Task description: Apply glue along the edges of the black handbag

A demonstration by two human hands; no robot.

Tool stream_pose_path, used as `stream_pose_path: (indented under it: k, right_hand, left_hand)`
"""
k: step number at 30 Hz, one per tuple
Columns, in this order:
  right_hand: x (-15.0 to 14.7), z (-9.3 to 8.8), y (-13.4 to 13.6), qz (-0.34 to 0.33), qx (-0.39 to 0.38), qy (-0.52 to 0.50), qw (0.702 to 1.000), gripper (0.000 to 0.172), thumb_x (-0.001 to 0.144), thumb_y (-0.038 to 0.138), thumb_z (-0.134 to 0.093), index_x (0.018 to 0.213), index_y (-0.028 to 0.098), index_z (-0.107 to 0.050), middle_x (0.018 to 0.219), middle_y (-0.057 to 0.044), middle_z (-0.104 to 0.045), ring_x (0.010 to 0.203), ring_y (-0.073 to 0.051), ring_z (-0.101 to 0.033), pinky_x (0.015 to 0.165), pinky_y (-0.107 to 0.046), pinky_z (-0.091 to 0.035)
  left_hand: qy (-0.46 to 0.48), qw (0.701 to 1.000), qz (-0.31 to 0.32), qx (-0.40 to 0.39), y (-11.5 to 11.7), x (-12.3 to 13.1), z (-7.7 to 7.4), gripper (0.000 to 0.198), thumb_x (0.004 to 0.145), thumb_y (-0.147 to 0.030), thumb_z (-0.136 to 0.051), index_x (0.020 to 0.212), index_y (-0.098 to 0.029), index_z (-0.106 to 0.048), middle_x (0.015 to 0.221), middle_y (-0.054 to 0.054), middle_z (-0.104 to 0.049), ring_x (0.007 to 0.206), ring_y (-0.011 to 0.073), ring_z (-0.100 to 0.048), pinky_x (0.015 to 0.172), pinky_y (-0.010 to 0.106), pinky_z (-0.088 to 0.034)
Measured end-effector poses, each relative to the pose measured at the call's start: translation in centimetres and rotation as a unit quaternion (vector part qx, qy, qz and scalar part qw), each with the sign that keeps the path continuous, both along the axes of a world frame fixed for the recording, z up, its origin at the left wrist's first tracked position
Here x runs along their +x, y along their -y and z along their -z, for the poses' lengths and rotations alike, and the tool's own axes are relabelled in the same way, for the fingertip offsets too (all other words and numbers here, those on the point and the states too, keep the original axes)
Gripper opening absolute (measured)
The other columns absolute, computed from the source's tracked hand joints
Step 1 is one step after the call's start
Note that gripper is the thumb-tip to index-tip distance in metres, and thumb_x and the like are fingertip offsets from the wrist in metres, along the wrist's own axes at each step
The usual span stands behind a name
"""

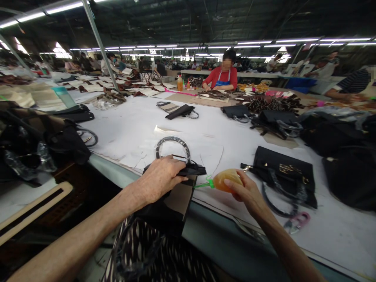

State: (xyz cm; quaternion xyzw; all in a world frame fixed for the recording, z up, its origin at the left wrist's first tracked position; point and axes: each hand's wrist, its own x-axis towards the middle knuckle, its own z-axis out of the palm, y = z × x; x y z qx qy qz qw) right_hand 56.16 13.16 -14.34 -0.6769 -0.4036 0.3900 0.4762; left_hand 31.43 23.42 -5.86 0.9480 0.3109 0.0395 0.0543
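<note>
A small black bag (192,169) with a tan panel showing is held at the near edge of the white bench (132,129). It is pressed down by the left hand (160,178). The grip of that hand is closed tight over the top of the bag, with the fingers curled on the black flap. The round handle (173,145) of the bag, wrapped in clear plastic, is seen just on the far side of the fingers. A soft orange squeeze bottle (227,178) is held in the right hand (246,192), a little to the right of the bag. The grip of that hand is wrapped around the fat back part of the bottle. The thin green nozzle (202,184) is pointed left, with its tip right at the edge of the flap; whether it touches cannot be told. Nothing from the bottle can be seen on the bag yet, so the work on this bag is judged to be only just begun, with most of it left. To the right, a flat black handbag with gold letters (282,168) is laid on the bench, with a small pink tool (296,221) near it. More dark bags (179,111) are spread farther off, and a person in a red top (223,76) is seated at the far side.
</note>
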Motion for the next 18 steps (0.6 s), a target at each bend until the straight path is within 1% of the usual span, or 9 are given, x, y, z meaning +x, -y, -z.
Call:
stream_pose_path:
  k: [3, 7, 13, 18]
  right_hand:
    - [0.10, 0.34, 0.17, 0.002, 0.000, -0.017, 1.000, 0.038, 0.072, 0.044, -0.063, 0.097, 0.017, -0.053, 0.067, 0.001, -0.050, 0.051, -0.011, -0.039, 0.041, -0.022, -0.028]
    - [-0.01, 0.41, 0.36, 0.004, 0.001, -0.029, 1.000, 0.036, 0.073, 0.043, -0.061, 0.097, 0.017, -0.054, 0.067, 0.001, -0.048, 0.051, -0.011, -0.038, 0.041, -0.021, -0.026]
    - [-0.41, 0.48, 0.48, 0.007, -0.010, -0.026, 1.000, 0.037, 0.072, 0.043, -0.062, 0.097, 0.017, -0.052, 0.070, 0.001, -0.049, 0.053, -0.011, -0.039, 0.042, -0.021, -0.028]
    - [-0.62, 0.48, 1.03, -0.007, -0.024, -0.019, 1.000, 0.037, 0.073, 0.042, -0.062, 0.100, 0.019, -0.054, 0.071, 0.001, -0.052, 0.057, -0.012, -0.041, 0.044, -0.021, -0.031]
  left_hand:
    - [0.005, 1.000, 0.005, 0.007, 0.23, -0.22, 0.22, 0.019, 0.085, -0.037, -0.049, 0.089, -0.020, -0.057, 0.087, 0.005, -0.061, 0.089, 0.0202, -0.056, 0.075, 0.029, -0.043]
    - [0.000, 1.000, 0.012, 0.018, 0.31, -0.36, 0.33, 0.018, 0.086, -0.036, -0.049, 0.087, -0.020, -0.055, 0.085, 0.004, -0.061, 0.089, 0.0208, -0.056, 0.073, 0.029, -0.043]
    - [0.004, 1.000, 0.013, 0.023, 0.42, -0.45, 0.44, 0.016, 0.085, -0.035, -0.052, 0.085, -0.019, -0.055, 0.084, 0.004, -0.062, 0.087, 0.0204, -0.056, 0.071, 0.029, -0.043]
    - [0.011, 1.000, 0.014, 0.025, 0.55, -0.50, 0.59, 0.017, 0.084, -0.035, -0.053, 0.084, -0.018, -0.056, 0.083, 0.004, -0.062, 0.087, 0.0201, -0.055, 0.071, 0.028, -0.043]
